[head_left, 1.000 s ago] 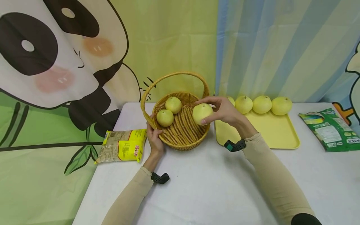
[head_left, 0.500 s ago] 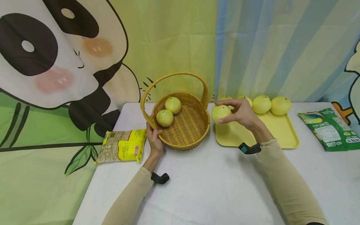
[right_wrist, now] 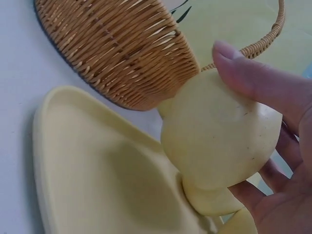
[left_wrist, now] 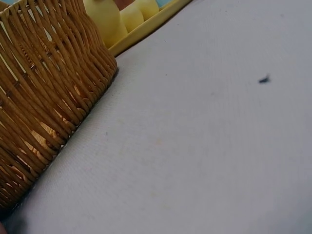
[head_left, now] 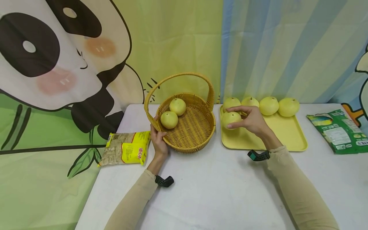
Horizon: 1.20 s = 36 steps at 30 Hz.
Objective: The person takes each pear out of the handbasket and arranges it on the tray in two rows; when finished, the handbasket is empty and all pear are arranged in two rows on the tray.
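My right hand [head_left: 251, 120] holds a round pale yellow pear [head_left: 231, 119] over the left part of the yellow tray [head_left: 290, 145]. Thumb and fingers curl around that pear [right_wrist: 219, 136] in the right wrist view, and its shadow falls on the tray. Several more pears [head_left: 268, 105] stand in a row along the tray's far edge. My left hand [head_left: 159, 142] grips the left side of the wicker basket [head_left: 188, 148], thumb over the rim by the handle's foot. Two pears [head_left: 178, 107] lie in the basket's left half. In the left wrist view, the basket's side [left_wrist: 53, 83] hides most of its inside.
A yellow bag of dry food [head_left: 126, 148] lies left of the basket, close to my left hand. A green packet [head_left: 340, 132] lies right of the tray. White cloth covers the table [head_left: 212, 191], and a printed curtain [head_left: 178, 38] hangs directly behind it.
My right hand has carried the pear rightward, from above the basket to over the tray, and lowered it slightly. My left hand and the basket stay in place.
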Motion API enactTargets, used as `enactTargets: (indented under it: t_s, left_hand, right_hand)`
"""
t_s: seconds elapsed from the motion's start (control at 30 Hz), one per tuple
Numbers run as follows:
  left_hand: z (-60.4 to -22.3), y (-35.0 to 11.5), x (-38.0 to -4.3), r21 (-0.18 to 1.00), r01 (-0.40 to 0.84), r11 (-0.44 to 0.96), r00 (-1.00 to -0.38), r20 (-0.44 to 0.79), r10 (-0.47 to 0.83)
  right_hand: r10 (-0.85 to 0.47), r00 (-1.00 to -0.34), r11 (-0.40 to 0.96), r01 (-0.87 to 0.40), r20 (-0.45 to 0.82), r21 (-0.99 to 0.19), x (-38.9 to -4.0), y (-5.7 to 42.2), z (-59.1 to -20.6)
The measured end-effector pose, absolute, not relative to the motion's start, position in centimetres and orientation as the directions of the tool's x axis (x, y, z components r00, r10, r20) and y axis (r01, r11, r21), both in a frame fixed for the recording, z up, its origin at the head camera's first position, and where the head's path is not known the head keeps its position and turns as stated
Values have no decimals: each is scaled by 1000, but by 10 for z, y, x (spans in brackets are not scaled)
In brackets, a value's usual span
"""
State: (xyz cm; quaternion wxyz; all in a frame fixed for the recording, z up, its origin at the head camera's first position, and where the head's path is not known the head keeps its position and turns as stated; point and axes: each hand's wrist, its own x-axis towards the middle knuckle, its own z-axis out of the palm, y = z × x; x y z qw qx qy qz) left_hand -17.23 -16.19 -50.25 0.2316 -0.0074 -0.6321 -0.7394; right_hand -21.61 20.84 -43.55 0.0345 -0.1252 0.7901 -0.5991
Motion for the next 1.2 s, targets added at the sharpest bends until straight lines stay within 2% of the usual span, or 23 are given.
enactTargets:
  t_s: [0.53,0.97,1.2]
  left_hand:
    - [-503,-160,-172,933,351,-77,-890,307,-338]
    - [-503,-161,-171,935,347,-78,-891,303,-339]
    - [-503,-162,-171,936,348,-62,-888,307,-343]
  right_hand:
    - [-157,-983,345,-149,99,-927,-213,206,-453]
    - [-145,-965,472,-263,221,-841,-212,209,-451]
    - [-177,-958,485,-285,227,-827,-212,210,-446]
